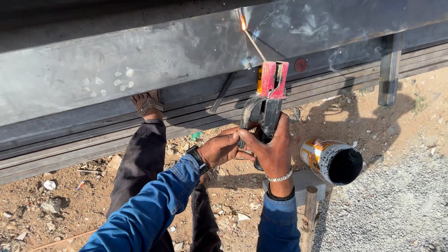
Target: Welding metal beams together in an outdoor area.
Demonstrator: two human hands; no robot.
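Clearly a weld is under way. Left of the grip, the left hand (223, 148) cups and steadies; the right hand (270, 149) is wrapped tight around the one electrode holder (268, 100), whose red clamp stands just above the fist. One welding rod (254, 44) slants up-left from it to the steel beam (140, 60), tip glowing. Next, I judge, steady feed along the seam. Right of the grip lies one tin can (331, 161).

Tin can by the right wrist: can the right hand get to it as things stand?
Probably not right away: the right hand is wrapped around the electrode holder. The tin can lies on its side nearby, with nothing between them.
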